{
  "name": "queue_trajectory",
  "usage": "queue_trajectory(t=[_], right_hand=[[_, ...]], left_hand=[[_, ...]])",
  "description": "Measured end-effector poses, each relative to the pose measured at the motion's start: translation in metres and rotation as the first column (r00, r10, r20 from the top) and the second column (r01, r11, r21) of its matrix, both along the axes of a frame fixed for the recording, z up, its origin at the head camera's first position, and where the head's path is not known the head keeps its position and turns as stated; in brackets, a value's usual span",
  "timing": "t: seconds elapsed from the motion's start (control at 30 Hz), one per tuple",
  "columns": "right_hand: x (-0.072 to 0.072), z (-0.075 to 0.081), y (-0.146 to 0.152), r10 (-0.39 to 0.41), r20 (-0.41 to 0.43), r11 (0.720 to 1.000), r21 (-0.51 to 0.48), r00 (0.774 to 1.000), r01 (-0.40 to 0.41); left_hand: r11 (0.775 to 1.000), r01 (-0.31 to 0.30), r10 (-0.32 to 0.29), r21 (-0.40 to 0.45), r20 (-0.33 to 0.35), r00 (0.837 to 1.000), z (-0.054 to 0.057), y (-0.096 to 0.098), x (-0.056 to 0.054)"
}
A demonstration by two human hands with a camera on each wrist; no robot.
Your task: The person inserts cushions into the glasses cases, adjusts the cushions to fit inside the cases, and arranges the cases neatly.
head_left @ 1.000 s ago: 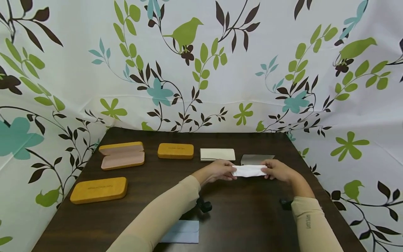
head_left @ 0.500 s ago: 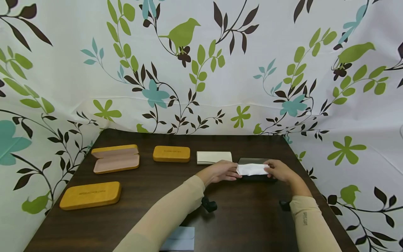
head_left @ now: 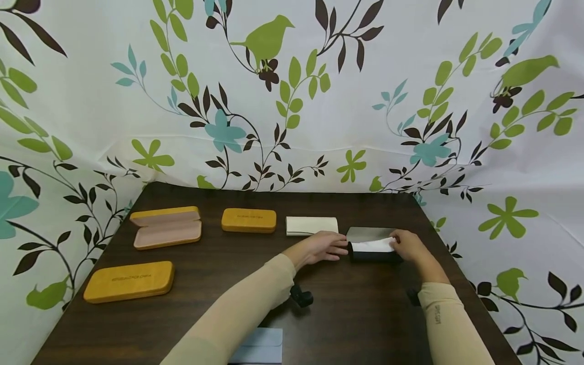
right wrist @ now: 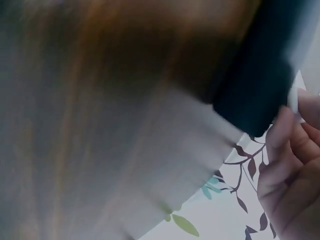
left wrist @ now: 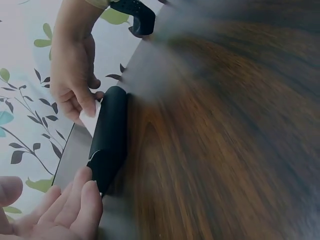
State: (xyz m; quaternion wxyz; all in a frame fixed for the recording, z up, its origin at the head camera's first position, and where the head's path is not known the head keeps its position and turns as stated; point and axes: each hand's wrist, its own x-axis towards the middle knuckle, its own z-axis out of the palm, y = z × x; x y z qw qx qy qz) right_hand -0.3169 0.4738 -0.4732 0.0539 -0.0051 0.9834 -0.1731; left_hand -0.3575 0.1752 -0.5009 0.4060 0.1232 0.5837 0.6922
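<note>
A dark, open glasses case (head_left: 375, 257) with a grey inner lid stands toward the right back of the table, its long front wall facing me. A white folded cloth (head_left: 371, 246) lies along its opening, partly down inside. My right hand (head_left: 407, 247) pinches the cloth's right end; the left wrist view shows thumb and fingers on the white corner (left wrist: 91, 120). At the case's left end is my left hand (head_left: 321, 248), fingers stretched and holding nothing. Its fingertips (left wrist: 84, 176) reach the case's end; whether they press on it I cannot tell.
A cream case (head_left: 312, 226) lies just behind my left hand. Farther left are a closed yellow case (head_left: 249, 220), an open yellow case (head_left: 169, 234) and a larger closed yellow one (head_left: 129, 282). A light blue case (head_left: 260, 345) lies near my left forearm.
Both hands first held the white cloth stretched in front of the case. It has moved slightly right and down into the opening; the left hand has let go, while the right keeps its end.
</note>
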Motion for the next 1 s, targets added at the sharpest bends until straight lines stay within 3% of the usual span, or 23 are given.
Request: queue_trajectory(t=[0.17, 0.27, 0.37, 0.43, 0.5, 0.53, 0.57, 0.63, 0.7, 0.77, 0.9, 0.97, 1.0], right_hand=[[0.005, 0.001, -0.002, -0.028, -0.016, 0.995, 0.098, 0.999, 0.030], [0.011, 0.006, -0.006, -0.060, -0.109, 0.988, 0.135, 0.992, 0.075], [0.013, 0.008, -0.013, -0.060, -0.245, 0.986, 0.138, 0.968, 0.096], [0.012, 0.008, -0.018, -0.021, -0.294, 0.986, 0.154, 0.956, 0.069], [0.009, 0.006, -0.023, 0.039, -0.284, 0.986, 0.168, 0.958, 0.009], [0.008, 0.005, -0.026, 0.067, -0.257, 0.985, 0.174, 0.964, -0.022], [0.008, 0.004, -0.029, 0.089, -0.216, 0.983, 0.179, 0.972, -0.050], [0.008, 0.000, -0.033, 0.112, -0.140, 0.979, 0.183, 0.984, -0.085], [0.010, -0.003, -0.036, 0.114, -0.093, 0.977, 0.193, 0.989, -0.094], [0.015, -0.006, -0.038, 0.113, -0.096, 0.972, 0.216, 0.989, -0.091], [0.032, -0.009, -0.045, 0.115, -0.171, 0.965, 0.252, 0.979, -0.069], [0.043, -0.011, -0.049, 0.113, -0.186, 0.962, 0.267, 0.976, -0.060], [0.050, -0.012, -0.052, 0.110, -0.174, 0.960, 0.273, 0.979, -0.060]], left_hand=[[0.999, 0.017, -0.019, -0.036, -0.058, 0.998, -0.001, -0.007, 0.000], [0.997, 0.022, -0.030, -0.073, -0.110, 0.993, 0.000, -0.009, 0.001], [0.994, 0.016, -0.033, -0.107, -0.158, 0.987, 0.002, -0.008, 0.003], [0.991, 0.004, -0.034, -0.137, -0.214, 0.976, 0.004, -0.006, 0.006], [0.982, -0.013, -0.049, -0.187, -0.325, 0.944, 0.005, -0.004, 0.010], [0.973, -0.026, -0.072, -0.230, -0.406, 0.911, 0.006, -0.002, 0.012], [0.961, -0.042, -0.103, -0.275, -0.493, 0.864, 0.007, -0.001, 0.014], [0.923, -0.089, -0.191, -0.374, -0.646, 0.739, 0.008, 0.002, 0.018], [0.883, -0.145, -0.278, -0.447, -0.746, 0.605, 0.009, 0.004, 0.021], [0.852, -0.195, -0.339, -0.486, -0.796, 0.501, 0.011, 0.005, 0.024], [0.793, -0.277, -0.451, -0.543, -0.828, 0.333, 0.012, 0.009, 0.027], [0.754, -0.288, -0.531, -0.590, -0.806, 0.262, 0.011, 0.011, 0.029], [0.733, -0.277, -0.575, -0.622, -0.783, 0.236, 0.011, 0.013, 0.031]])
